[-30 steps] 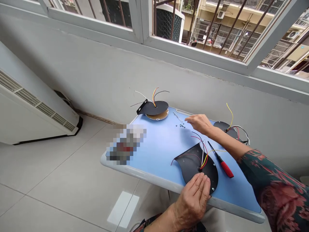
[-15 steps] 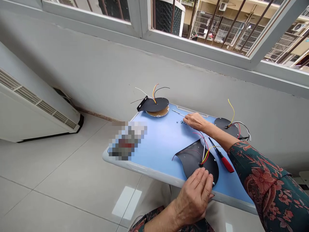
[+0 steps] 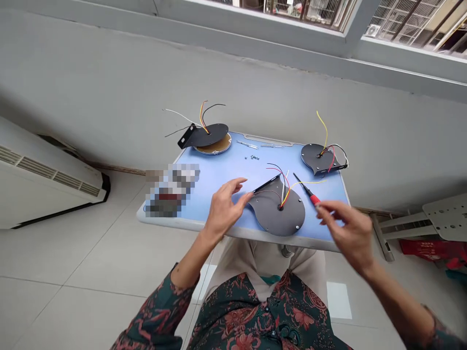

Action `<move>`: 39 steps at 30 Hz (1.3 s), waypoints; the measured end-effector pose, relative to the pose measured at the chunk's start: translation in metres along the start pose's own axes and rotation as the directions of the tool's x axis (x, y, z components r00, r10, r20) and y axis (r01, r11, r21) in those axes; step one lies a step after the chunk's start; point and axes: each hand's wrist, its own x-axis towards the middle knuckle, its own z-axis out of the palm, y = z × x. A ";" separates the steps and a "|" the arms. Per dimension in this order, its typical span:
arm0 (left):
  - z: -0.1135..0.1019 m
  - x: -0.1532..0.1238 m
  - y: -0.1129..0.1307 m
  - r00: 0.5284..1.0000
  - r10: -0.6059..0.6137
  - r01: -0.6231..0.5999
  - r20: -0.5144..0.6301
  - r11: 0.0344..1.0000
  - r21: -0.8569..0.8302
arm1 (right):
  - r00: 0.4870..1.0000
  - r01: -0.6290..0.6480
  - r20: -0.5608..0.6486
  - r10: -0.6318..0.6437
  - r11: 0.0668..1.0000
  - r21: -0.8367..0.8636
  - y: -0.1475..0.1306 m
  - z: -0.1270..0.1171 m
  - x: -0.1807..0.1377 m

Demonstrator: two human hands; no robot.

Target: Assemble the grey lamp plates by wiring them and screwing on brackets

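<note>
Two hands over our blue table [image 3: 219,167], our left hand [image 3: 224,208] now at the left edge of the near black plate [image 3: 282,221], fingers open and touching it, our right hand [image 3: 347,232] back from the little screws [image 3: 252,157], fingers pinched, we cannot tell on what.

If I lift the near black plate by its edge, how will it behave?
The plate looks thin and flat, so it probably lifts stiffly and feels light. Its wires arch loosely, so they will likely flop and may snag the screwdriver beside them.
</note>
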 end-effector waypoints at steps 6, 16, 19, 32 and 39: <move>0.026 0.041 0.021 0.911 -0.257 0.258 0.322 0.965 0.042 | 0.894 -0.437 0.053 0.444 0.844 0.310 0.017 0.032 -0.062; 0.021 -0.012 0.045 0.910 -0.377 0.355 0.170 0.923 0.145 | 0.920 -0.392 0.113 0.375 0.885 0.251 0.024 0.046 -0.004; 0.019 -0.039 0.050 0.922 -0.354 0.347 0.160 0.935 0.067 | 0.938 -0.335 0.155 0.311 0.926 0.172 0.027 0.053 0.018; 0.042 -0.081 0.072 0.688 0.710 -0.699 0.148 0.594 0.399 | 1.000 0.012 0.012 -0.013 0.995 0.103 0.023 0.028 -0.039; 0.068 -0.076 0.057 0.682 0.699 -0.699 0.213 0.539 0.469 | 0.999 -0.029 -0.023 0.032 0.993 0.118 0.028 0.035 -0.054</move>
